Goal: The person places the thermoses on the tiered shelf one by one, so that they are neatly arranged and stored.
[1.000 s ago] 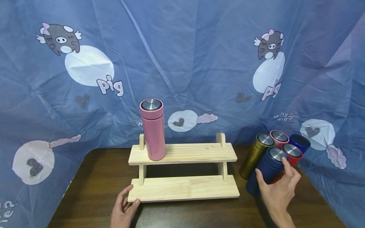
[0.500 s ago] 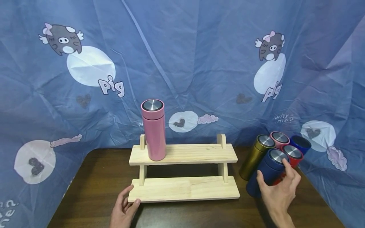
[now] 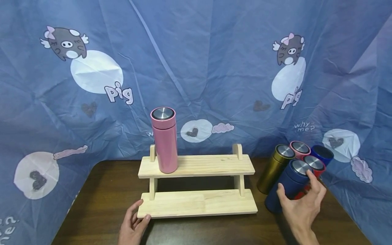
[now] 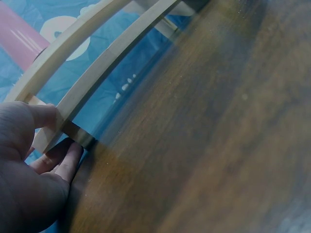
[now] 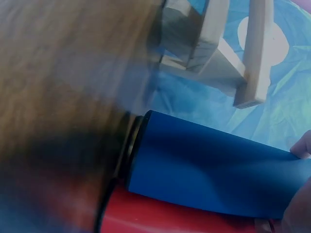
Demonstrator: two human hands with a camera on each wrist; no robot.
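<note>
My left hand [image 3: 131, 223] grips the left end of the lower board of a two-tier wooden shelf rack [image 3: 199, 202], thumb at the front edge. My right hand [image 3: 303, 206] holds a dark blue thermos flask [image 3: 286, 187] near its lid, thumb on the left and fingers on the right. In the right wrist view that flask [image 5: 209, 170] lies alongside a red flask [image 5: 165, 213], its base close to the table. A pink thermos flask [image 3: 165, 143] stands upright at the left of the upper board.
Crowded around the held flask are a gold flask [image 3: 275, 170], a second pink flask [image 3: 300, 147], the red one, and another blue one [image 3: 323, 154] with a dark top. A blue printed cloth [image 3: 196, 68] hangs behind the brown table [image 3: 101, 197].
My right hand and the dark blue flask's top have shifted slightly to the right. The left hand, the rack and the pink flask on it stay put.
</note>
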